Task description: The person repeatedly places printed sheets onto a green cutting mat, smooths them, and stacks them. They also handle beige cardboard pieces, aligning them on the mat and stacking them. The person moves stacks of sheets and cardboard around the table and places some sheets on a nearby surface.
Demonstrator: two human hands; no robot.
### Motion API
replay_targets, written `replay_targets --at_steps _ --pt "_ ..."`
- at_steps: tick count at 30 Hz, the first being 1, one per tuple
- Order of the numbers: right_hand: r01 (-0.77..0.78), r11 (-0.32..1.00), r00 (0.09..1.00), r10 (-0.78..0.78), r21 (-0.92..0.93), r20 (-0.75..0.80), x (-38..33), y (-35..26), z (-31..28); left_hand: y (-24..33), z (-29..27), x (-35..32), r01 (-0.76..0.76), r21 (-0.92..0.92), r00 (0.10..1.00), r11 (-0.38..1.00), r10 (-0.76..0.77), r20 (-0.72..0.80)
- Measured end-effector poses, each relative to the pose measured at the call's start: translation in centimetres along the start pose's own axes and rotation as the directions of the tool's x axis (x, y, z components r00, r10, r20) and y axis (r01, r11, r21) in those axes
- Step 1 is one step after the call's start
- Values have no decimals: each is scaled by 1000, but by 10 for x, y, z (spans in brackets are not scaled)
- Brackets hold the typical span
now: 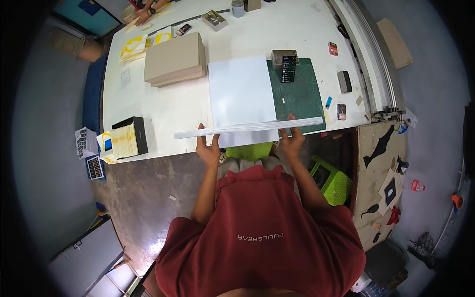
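A stack of white paper sheets (247,127) stands on its long edge at the table's front, its edge facing me. My left hand (209,148) grips it left of the middle, thumb and fingers on either side. Toward the other end my right hand (293,141) holds it the same way. Behind the stack lies a large white sheet (241,89), flat on the table. To its right is a green cutting mat (304,101), partly covered by the sheet and the stack.
A block of grey-brown boards (174,58) is at the left back. A phone (289,69) leans on a small box (278,57). A black box of cards (141,136) sits front left. A metal rail (383,64) runs along the right. Another person's hand (142,19) is far left.
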State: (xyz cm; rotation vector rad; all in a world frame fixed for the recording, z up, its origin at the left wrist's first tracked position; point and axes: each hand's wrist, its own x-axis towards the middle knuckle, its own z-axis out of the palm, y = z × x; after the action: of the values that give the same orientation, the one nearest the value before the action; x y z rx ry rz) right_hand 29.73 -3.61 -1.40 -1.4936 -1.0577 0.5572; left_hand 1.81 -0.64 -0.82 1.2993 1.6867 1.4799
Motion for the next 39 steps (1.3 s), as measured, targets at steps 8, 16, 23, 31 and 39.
replay_targets --at_steps 8,16,23,31,39 --pt "209 956 978 -209 -205 21 8 8 -6 -19 -17 25 -147 140 976 979 121 179" --pt "160 974 982 -141 -163 122 25 11 1 -15 -11 47 11 124 959 992 -45 278" --pt "-86 995 990 79 52 121 75 9 27 -9 22 99 40 26 938 999 -46 343" --pt "-344 878 895 414 -332 167 92 167 94 -177 87 121 309 396 820 864 -454 350" --pt "-314 739 834 515 -596 198 161 246 129 -218 156 165 387 522 755 760 -586 293"
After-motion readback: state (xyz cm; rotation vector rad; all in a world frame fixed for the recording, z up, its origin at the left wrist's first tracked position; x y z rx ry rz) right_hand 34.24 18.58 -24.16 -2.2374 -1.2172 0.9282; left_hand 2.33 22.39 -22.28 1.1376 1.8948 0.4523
